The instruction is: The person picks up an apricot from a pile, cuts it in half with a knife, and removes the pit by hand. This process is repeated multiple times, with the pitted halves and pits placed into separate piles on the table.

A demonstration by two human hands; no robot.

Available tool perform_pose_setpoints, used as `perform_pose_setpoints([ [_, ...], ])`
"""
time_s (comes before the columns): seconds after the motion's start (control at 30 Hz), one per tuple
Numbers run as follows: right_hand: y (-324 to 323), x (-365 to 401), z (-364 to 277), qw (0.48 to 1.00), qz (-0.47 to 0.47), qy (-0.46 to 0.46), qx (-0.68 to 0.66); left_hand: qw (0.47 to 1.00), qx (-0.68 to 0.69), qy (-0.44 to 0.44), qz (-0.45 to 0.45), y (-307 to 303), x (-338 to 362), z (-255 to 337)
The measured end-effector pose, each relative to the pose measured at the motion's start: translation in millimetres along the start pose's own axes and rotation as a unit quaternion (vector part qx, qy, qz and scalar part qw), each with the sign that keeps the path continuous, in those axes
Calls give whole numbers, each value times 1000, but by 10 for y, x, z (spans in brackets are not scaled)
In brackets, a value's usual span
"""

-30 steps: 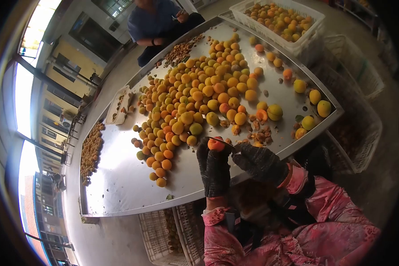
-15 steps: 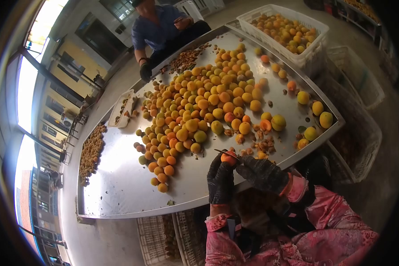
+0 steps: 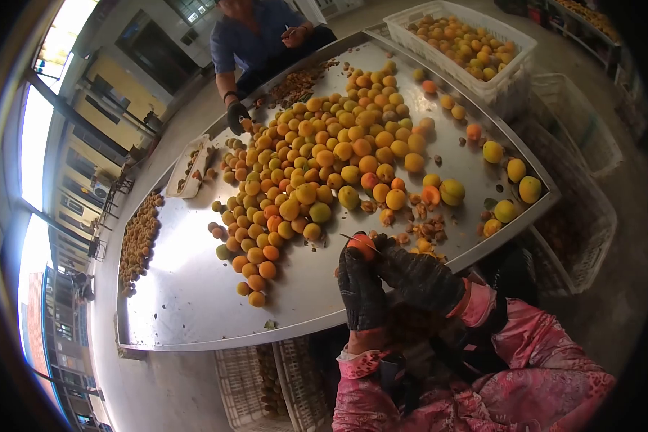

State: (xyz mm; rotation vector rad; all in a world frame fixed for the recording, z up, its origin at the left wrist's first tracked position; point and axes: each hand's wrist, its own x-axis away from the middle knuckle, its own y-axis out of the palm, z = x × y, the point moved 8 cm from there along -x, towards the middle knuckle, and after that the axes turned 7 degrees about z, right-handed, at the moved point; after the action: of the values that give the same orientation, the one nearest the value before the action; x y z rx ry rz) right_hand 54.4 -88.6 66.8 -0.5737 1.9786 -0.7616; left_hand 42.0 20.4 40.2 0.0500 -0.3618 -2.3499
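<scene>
Co-worker's hand is now reaching the pile; this side, left hand is gripping fruit, right hand knife.

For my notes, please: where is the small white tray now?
In the head view, the small white tray lies along the left edge of the metal table, left of the fruit pile; the leftmost brown heap appears below.

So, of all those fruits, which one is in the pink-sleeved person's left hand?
The reddish-orange fruit at the left hand's fingertips; the piled fruits lie on the metal table.
</scene>
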Motion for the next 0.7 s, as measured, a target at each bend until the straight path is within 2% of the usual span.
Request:
perform_pose_setpoints([
  [0.1, -155, -41, 8, 999, 34, -2, -27, 999, 41, -17, 8, 17, -17, -26],
  [0.17, -91, -1, -10, 999, 10, -47, 5, 999, 3, -28, -33, -7, -17, -60],
  [0.3, -17, 35, 6, 992, 21, -112, 53, 998, -28, -25, -52, 4, -23, -38],
  [0.4, 60, 48, 105, 997, 5, -77, -29, 996, -11, 20, -85, 50, 5, 33],
  [0.47, -11, 89, 43, 989, 38, -140, -35, 994, -89, -9, -60, 4, 16, 17],
  [0.5, -16, 80, 54, 989, 38, -140, -34, 994, -88, -9, -60, -14, -5, 18],
  [0.57, -22, 53, 107, 986, 33, -100, -132, 988, -128, 11, -89, -11, -29, 35],
  [0.6, -1, 41, 90, 985, 32, -101, -133, 988, -128, 11, -88, -2, -17, 27],
  [0.67, 211, 9, 261, 961, -39, 72, -263, 995, -99, -17, -8, -48, 0, 18],
  [0.7, 194, 3, 230, 961, -38, 73, -263, 995, -99, -17, -8, -21, 11, 30],
])
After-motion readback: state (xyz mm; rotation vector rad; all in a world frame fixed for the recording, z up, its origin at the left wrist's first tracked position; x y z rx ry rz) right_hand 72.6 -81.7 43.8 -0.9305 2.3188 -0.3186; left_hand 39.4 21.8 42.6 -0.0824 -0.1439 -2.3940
